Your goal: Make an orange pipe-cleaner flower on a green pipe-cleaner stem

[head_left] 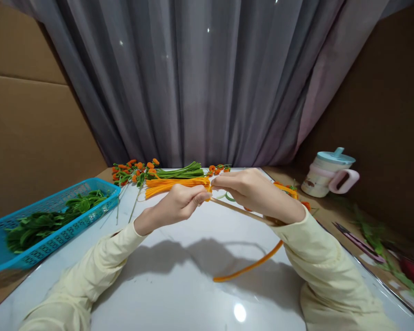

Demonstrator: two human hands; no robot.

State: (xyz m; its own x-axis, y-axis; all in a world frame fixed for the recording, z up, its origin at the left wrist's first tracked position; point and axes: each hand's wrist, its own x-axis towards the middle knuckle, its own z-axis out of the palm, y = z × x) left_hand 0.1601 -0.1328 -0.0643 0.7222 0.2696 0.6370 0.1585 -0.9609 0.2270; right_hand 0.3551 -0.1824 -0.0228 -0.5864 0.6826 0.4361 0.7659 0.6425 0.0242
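Observation:
Near the middle of the white table, my left hand [182, 201] is closed in a pinch at the end of a thin wooden stick [241, 210]. My right hand [253, 191] is beside it, its fingers pressed together on a small piece of orange stem [209, 187] at the stick's tip. The stick slants down to the right under my right hand. A curved orange pipe cleaner [251, 268] hangs below my right wrist. Behind my hands lie a bundle of orange pipe cleaners [165, 185] and a bundle of green ones [182, 172].
A blue basket [60, 246] with green leaves [51, 225] stands at the left. Orange flowers [138, 172] lie at the back left. On the right are a lidded cup [322, 172], pink-handled scissors [360, 243] and green scraps. A grey curtain [200, 92] hangs behind.

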